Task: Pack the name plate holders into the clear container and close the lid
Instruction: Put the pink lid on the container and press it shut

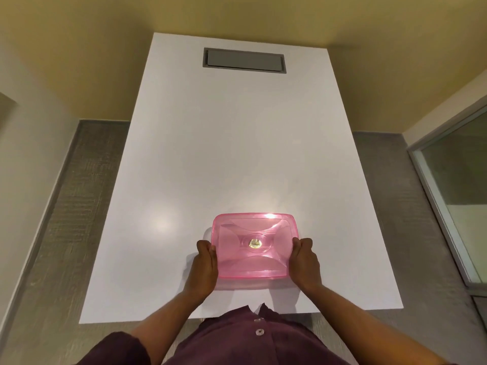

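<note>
White rectangular table (237, 154) with grey recessed hatch (244, 60) at far end. Yellowish walls (79, 48); grey textured carpet (66, 219). Glass partition (458, 185) at right. Overhead light glare on tabletop.

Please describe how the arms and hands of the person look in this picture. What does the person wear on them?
Both forearms are bare. The left hand and the right hand carry no gloves, and no rings, watch or bracelet can be seen. The person wears a dark plum shirt with pale buttons down its front; its sleeves end at about the elbows, at the bottom of the picture.
</note>
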`<state>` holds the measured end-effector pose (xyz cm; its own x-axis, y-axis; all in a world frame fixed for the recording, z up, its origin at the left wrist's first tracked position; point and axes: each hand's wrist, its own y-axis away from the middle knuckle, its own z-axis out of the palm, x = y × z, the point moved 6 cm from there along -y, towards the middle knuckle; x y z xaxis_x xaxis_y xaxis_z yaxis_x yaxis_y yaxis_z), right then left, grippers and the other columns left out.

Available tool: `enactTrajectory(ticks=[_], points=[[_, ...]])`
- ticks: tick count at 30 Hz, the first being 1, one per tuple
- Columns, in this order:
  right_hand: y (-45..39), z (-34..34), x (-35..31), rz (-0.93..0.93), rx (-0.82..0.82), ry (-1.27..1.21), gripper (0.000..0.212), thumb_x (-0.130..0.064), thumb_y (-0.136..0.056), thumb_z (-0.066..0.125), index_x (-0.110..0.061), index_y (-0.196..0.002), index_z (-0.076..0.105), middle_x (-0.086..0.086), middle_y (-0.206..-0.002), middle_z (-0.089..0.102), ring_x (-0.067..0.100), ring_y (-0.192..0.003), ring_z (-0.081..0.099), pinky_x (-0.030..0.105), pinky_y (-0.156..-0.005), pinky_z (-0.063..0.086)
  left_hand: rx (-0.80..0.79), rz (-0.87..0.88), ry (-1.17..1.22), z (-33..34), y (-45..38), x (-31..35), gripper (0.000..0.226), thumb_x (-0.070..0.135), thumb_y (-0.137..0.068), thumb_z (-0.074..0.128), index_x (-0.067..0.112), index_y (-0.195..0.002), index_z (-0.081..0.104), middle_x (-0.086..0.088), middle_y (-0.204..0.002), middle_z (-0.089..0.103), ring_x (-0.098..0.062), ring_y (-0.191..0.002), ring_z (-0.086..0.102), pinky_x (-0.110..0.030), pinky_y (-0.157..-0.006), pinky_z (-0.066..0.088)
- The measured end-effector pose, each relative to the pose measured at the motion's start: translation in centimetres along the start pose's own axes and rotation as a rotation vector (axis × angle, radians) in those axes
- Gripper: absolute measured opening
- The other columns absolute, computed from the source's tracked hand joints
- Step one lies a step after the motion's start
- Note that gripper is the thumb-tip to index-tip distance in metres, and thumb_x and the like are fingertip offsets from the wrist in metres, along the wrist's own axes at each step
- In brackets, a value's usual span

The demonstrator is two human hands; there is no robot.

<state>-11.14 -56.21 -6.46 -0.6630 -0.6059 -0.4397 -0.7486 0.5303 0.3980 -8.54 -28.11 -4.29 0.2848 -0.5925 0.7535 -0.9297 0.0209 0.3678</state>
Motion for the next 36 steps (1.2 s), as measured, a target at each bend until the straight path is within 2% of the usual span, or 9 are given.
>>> enactTrajectory(ticks=[8, 12, 16, 19, 22, 24, 29, 32, 36], points=[[0.6, -0.3, -0.4, -0.008, -0.001, -0.047, 0.033, -0.042, -0.108, 0.026, -0.011, -0.104, 0.038, 0.004, -0.079, 0.058, 0.031, -0.070, 0.056, 0.037, -0.067, 0.044, -0.035, 0.044, -0.004, 0.7, -0.4, -1.3, 0.010, 0.025, -0.105, 0.028, 0.018, -0.098, 0.030, 0.000, -0.071, 0.051, -0.010, -0.058, 0.047, -0.021, -0.048, 0.034], [0.6, -0.1, -0.4, -0.005, 0.006, -0.051, 0.034, -0.043, -0.108, 0.025, -0.012, -0.106, 0.039, 0.007, -0.083, 0.062, 0.032, -0.071, 0.060, 0.038, -0.068, 0.048, -0.052, 0.017, 0.028, 1.0, -0.5, -1.8, 0.010, 0.030, -0.105, 0.028, 0.023, -0.098, 0.028, -0.009, -0.077, 0.058, -0.015, -0.062, 0.053, -0.032, -0.052, 0.044], [0.3, -0.2, -0.1, -0.002, 0.033, -0.005, 0.034, -0.046, -0.107, 0.024, -0.015, -0.103, 0.039, 0.010, -0.085, 0.066, 0.037, -0.077, 0.066, 0.044, -0.074, 0.055, -0.048, -0.013, 0.044, 0.7, -0.6, -1.8, 0.011, 0.032, -0.105, 0.028, 0.024, -0.098, 0.030, -0.018, -0.084, 0.061, -0.017, -0.065, 0.055, -0.032, -0.053, 0.047], [0.4, -0.3, -0.2, -0.008, 0.069, 0.032, 0.033, -0.043, -0.107, 0.029, -0.016, -0.112, 0.046, 0.011, -0.102, 0.068, 0.038, -0.090, 0.068, 0.044, -0.078, 0.055, -0.012, -0.065, 0.070, 0.8, -0.3, -2.0, 0.013, 0.034, -0.105, 0.026, 0.023, -0.100, 0.031, -0.015, -0.076, 0.059, -0.018, -0.061, 0.055, -0.032, -0.051, 0.044], [0.5, -1.5, -1.7, -0.192, 0.234, 0.144, 0.025, -0.021, -0.100, 0.049, -0.013, -0.124, 0.053, 0.013, -0.117, 0.060, 0.039, -0.106, 0.061, 0.049, -0.079, 0.056, 0.019, -0.076, 0.058, 0.7, -0.1, -1.5, 0.015, 0.033, -0.105, 0.026, 0.021, -0.102, 0.034, -0.003, -0.069, 0.056, -0.015, -0.057, 0.053, -0.026, -0.048, 0.037], [0.3, -1.9, -3.9, -0.397, 0.279, 0.261, 0.036, -0.013, -0.090, 0.059, -0.013, -0.125, 0.054, 0.011, -0.122, 0.058, 0.035, -0.111, 0.056, 0.049, -0.084, 0.053, 0.053, -0.067, 0.024, 0.2, -0.3, -1.1, 0.016, 0.031, -0.105, 0.027, 0.018, -0.103, 0.037, -0.001, -0.067, 0.055, -0.013, -0.056, 0.051, -0.022, -0.047, 0.032], [0.0, -0.3, -11.9, -0.827, 0.088, 0.235, 0.035, -0.025, -0.088, 0.065, -0.018, -0.123, 0.059, 0.004, -0.128, 0.058, 0.027, -0.121, 0.052, 0.046, -0.100, 0.047, 0.176, -0.104, 0.035, -1.2, -2.6, -0.6, 0.022, 0.033, -0.105, 0.036, 0.013, -0.104, 0.047, 0.001, -0.066, 0.058, -0.013, -0.059, 0.054, -0.034, -0.055, 0.039], [-0.9, 2.2, -15.3, -0.895, -0.087, 0.281, 0.047, -0.039, -0.093, 0.060, -0.018, -0.134, 0.053, 0.008, -0.135, 0.055, 0.030, -0.121, 0.053, 0.048, -0.101, 0.047, 0.220, -0.234, 0.120, -1.7, -4.3, -0.8, 0.038, 0.045, -0.102, 0.038, 0.011, -0.103, 0.053, -0.005, -0.083, 0.065, -0.027, -0.079, 0.062, -0.035, -0.068, 0.045], [-2.8, 3.7, -17.1, -0.776, -0.088, 0.361, 0.059, -0.055, -0.094, 0.057, -0.020, -0.141, 0.049, 0.012, -0.127, 0.060, 0.034, -0.110, 0.059, 0.048, -0.091, 0.047, 0.256, -0.392, 0.256, -1.2, -5.0, -1.4, 0.047, 0.060, -0.095, 0.037, 0.016, -0.104, 0.050, -0.009, -0.098, 0.065, -0.032, -0.089, 0.065, -0.044, -0.080, 0.056]])
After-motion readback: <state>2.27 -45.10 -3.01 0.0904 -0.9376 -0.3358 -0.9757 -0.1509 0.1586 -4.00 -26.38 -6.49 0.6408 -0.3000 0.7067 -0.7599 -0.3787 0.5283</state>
